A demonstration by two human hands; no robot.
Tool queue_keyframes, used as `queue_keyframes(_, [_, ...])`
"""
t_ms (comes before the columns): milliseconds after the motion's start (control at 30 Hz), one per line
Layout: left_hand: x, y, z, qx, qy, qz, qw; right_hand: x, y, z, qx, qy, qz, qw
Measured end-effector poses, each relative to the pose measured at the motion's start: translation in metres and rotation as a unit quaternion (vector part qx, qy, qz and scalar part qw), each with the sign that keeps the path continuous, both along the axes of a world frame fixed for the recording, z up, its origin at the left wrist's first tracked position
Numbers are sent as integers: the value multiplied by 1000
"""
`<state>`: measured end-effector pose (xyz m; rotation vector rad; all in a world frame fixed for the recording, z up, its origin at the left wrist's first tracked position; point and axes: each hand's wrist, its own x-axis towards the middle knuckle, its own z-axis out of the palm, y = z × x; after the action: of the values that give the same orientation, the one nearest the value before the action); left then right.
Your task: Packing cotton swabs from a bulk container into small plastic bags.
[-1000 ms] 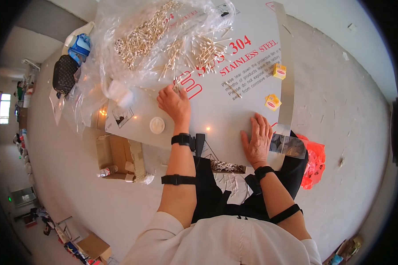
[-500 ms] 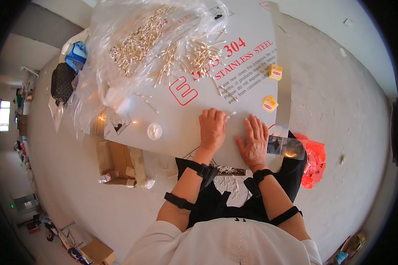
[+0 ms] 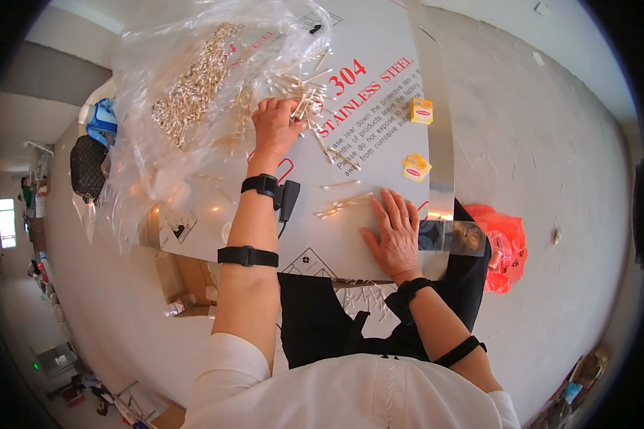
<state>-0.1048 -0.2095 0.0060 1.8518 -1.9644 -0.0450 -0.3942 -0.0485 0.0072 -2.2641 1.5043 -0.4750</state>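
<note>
My left hand (image 3: pixel 275 130) is stretched out to the loose pile of cotton swabs (image 3: pixel 304 93) on the film-covered steel sheet (image 3: pixel 315 250). Its fingers are curled, with swab ends at the fingertips; how many they grip is hidden. Flat on the sheet near its front edge lies my right hand (image 3: pixel 396 236), fingers spread. Just left of those fingers, a few swabs (image 3: pixel 345 206) lie side by side, and a single swab (image 3: pixel 341 184) lies beyond them. My left forearm mostly covers the small round white container.
A clear plastic bag (image 3: pixel 139 107) holds a large heap of swabs (image 3: pixel 193 89) at the far left. Two small yellow boxes (image 3: pixel 421 111) (image 3: pixel 416 167) stand near the right edge. Below are a cardboard box (image 3: pixel 179 275) on the left and a red bag (image 3: pixel 506 250) on the right.
My left hand has moved forward and left, from beside the right hand to the swab pile. Swabs now lie on the sheet where it was. The right hand stays flat.
</note>
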Motion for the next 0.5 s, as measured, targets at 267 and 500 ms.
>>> queue_keyframes(267, [-60, 50, -23, -66, -12, 37, 997, 0, 0, -1, -22, -21, -4, 1000])
queue_keyframes(500, [-88, 103, -14, -37, 33, 11, 999, 0, 1, -5, -34, -41, -4, 999])
